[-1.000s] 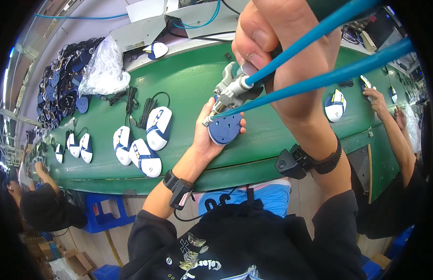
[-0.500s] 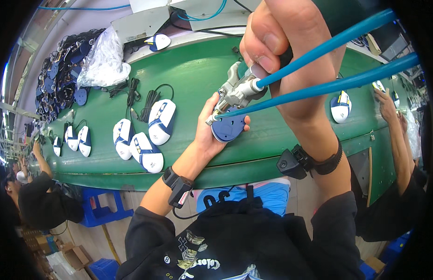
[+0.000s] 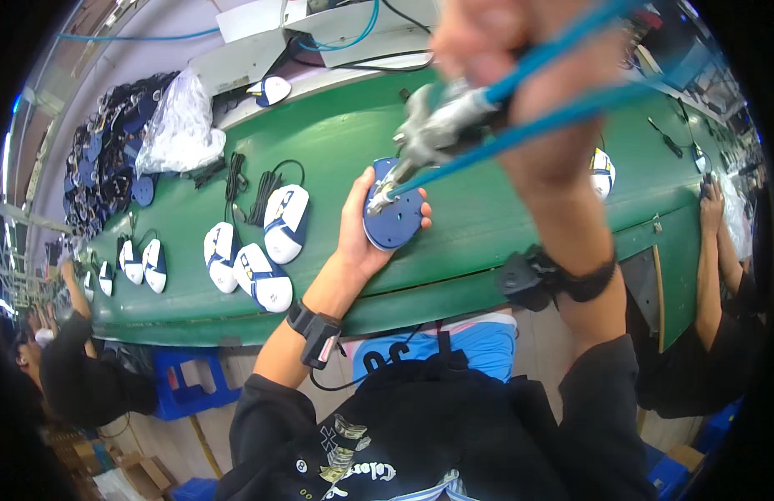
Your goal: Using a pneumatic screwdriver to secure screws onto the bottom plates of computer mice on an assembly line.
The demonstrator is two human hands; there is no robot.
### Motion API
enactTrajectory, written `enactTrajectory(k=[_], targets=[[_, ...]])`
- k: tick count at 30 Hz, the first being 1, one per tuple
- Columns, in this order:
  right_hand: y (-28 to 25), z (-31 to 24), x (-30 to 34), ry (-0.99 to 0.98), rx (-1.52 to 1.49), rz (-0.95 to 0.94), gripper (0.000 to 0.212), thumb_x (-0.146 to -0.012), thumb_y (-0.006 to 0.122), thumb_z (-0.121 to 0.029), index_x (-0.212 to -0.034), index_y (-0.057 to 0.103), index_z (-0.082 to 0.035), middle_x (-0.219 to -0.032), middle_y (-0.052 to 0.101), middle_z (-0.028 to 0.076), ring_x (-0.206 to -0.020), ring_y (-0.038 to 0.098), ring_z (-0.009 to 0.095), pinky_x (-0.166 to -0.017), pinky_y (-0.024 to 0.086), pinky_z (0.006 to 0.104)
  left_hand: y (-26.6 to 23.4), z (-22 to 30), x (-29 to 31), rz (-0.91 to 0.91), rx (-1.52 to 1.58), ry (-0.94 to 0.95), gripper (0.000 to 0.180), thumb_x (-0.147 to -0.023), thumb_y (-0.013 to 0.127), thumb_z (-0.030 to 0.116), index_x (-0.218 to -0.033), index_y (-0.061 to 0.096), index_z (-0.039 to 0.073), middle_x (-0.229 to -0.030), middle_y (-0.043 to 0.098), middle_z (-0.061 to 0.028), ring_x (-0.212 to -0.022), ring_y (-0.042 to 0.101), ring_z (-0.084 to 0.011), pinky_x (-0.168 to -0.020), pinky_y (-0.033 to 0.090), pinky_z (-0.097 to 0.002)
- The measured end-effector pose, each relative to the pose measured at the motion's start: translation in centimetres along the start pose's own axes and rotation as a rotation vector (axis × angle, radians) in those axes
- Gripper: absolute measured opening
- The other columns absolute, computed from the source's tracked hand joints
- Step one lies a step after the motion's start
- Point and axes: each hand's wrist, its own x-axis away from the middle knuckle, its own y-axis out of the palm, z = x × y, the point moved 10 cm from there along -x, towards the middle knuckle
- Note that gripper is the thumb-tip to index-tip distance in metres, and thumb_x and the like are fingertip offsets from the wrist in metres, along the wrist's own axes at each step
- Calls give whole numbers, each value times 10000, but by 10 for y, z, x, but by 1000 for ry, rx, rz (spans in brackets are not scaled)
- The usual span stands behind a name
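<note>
A computer mouse [image 3: 393, 224], dark-blue underside up, is being gripped near mid-view by the fingers of the left hand [image 3: 358, 238]. At its one o'clock, a metal nozzle gun [image 3: 437, 131] with blue hoses [image 3: 487, 149] is being gripped by the blurred fingers of the right hand [image 3: 541, 93]. Toward nine o'clock, three white-and-blue mice [image 3: 285, 230] are being supported by the green desk [image 3: 337, 125].

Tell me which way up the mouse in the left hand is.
Bottom up: the mouse lies in the left hand with its flat blue underside, dotted with small holes, facing the camera.
</note>
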Motion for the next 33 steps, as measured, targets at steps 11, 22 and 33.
enactTrajectory(k=[11,22,33], targets=[[-3,-19,23,206,389,338,143,-893,616,-162,-840,537,-55,-514,415,-8,-391,373,84,-381,329,228,2,9,0,-3,55,30,415,-986,456,444,-1208,530,102,-1109,593,-101,-979,625,-280,-755,560,-483],[-21,0,39,157,377,362,143,-877,616,-131,-921,511,-44,-524,420,4,-397,376,89,-372,328,235,-7,5,-4,41,-5,28,536,-973,418,489,-1284,523,65,-1123,588,-154,-908,590,-290,-751,534,-389],[-34,2,53,2,383,146,161,-956,529,-175,-866,478,-53,-522,353,-29,-386,341,80,-383,325,248,-1,3,-7,-12,59,25,399,-993,454,408,-1206,542,82,-1102,613,-101,-1023,626,-278,-828,560,-435]])
